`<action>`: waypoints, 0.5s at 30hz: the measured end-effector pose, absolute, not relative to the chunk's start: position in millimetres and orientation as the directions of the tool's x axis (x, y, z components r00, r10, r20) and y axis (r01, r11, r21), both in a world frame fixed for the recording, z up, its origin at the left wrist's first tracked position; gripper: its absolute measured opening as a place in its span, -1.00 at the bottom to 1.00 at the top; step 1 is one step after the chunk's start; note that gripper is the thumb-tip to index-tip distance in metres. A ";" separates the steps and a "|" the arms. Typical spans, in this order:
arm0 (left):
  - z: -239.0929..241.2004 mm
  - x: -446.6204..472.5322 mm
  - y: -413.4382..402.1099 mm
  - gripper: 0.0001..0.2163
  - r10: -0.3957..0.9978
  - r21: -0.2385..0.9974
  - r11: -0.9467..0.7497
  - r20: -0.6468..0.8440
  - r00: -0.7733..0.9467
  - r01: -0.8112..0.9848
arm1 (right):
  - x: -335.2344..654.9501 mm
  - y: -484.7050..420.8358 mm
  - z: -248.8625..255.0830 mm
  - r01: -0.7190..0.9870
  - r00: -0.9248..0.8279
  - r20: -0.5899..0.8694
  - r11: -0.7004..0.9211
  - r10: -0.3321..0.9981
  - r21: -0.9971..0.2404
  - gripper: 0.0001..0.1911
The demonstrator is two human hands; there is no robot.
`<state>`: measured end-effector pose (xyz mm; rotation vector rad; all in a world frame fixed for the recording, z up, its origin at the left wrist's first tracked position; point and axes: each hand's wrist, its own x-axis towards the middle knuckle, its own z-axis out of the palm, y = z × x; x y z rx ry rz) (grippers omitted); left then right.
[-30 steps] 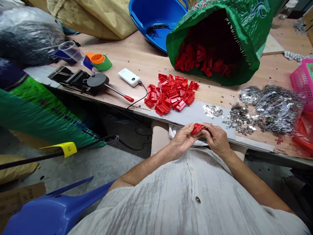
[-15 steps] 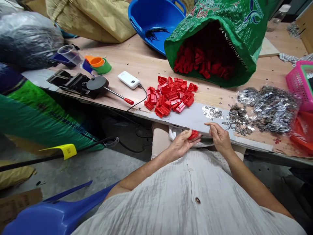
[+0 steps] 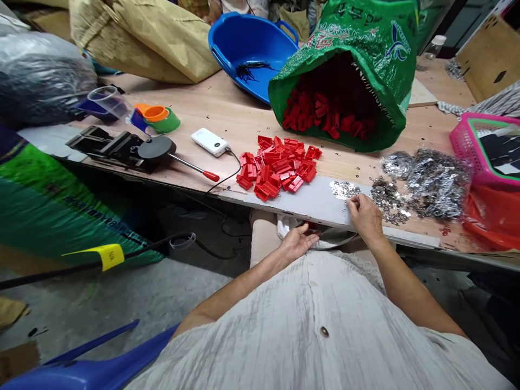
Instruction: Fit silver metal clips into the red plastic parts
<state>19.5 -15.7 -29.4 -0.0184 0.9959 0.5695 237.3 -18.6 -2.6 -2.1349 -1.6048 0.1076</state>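
Observation:
My left hand [image 3: 298, 244] is low in front of my lap, just under the table's edge, with its fingers stretched out towards a pale bag or bowl [image 3: 329, 238]. A bit of red shows beside its fingertips. My right hand [image 3: 364, 215] rests on the grey strip [image 3: 312, 200] at the table's front. Its fingertips are curled together at the edge of a small heap of silver metal pieces [image 3: 343, 189]; what they pinch is too small to make out. A pile of red plastic parts [image 3: 278, 167] lies left of that heap.
A green sack [image 3: 365, 49] full of red parts lies open at the back. More metal pieces in clear bags [image 3: 434, 181] lie to the right, beside a pink basket [image 3: 467, 154]. To the left are a white power bank [image 3: 209, 141], a black lever tool [image 3: 130, 147] and a blue tub [image 3: 244, 38].
Both hands were together on a red part. The left hand has dropped below the table edge and opened. The right hand has reached forward to the silver pieces.

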 end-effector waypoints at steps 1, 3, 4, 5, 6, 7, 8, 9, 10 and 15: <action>-28.7 18.5 -16.8 -0.85 0.444 0.241 0.857 -0.795 0.414 -0.455 | 235.1 -17.4 -1.8 0.890 0.341 0.192 -0.251 0.920 -0.380 -0.78; -26.3 16.8 -18.9 -0.87 0.447 0.252 0.860 -0.792 0.417 -0.444 | 230.7 -15.7 0.5 0.887 0.387 0.157 -0.320 0.908 -0.333 -0.76; -24.8 16.2 -19.8 -0.89 0.450 0.259 0.861 -0.790 0.417 -0.438 | 228.6 -15.2 1.9 0.884 0.404 0.144 -0.345 0.903 -0.315 -0.75; -23.3 15.6 -20.5 -0.93 0.455 0.269 0.860 -0.787 0.416 -0.433 | 226.6 -14.9 3.4 0.881 0.418 0.134 -0.365 0.898 -0.303 -0.75; -21.7 15.3 -21.3 -0.97 0.463 0.280 0.859 -0.783 0.415 -0.429 | 224.9 -14.8 4.8 0.877 0.430 0.126 -0.379 0.894 -0.296 -0.76; -20.3 15.2 -22.1 -0.97 0.474 0.294 0.855 -0.778 0.413 -0.427 | 223.5 -14.9 6.2 0.873 0.436 0.119 -0.388 0.892 -0.294 -0.76; -19.0 15.3 -23.0 -0.92 0.489 0.311 0.849 -0.770 0.409 -0.428 | 222.4 -15.2 7.4 0.872 0.439 0.113 -0.391 0.892 -0.295 -0.77; -17.8 15.5 -24.3 -0.87 0.505 0.330 0.841 -0.762 0.404 -0.430 | 221.6 -15.6 8.2 0.870 0.441 0.109 -0.394 0.891 -0.296 -0.77; -16.4 15.8 -25.9 -0.83 0.519 0.343 0.833 -0.756 0.398 -0.435 | 221.2 -16.0 8.8 0.869 0.442 0.105 -0.396 0.891 -0.297 -0.77; -2.7 12.7 -30.2 -0.79 0.695 0.665 0.705 -0.578 0.427 -0.247 | 222.1 -16.7 5.9 0.882 0.423 0.131 -0.374 0.896 -0.286 -0.77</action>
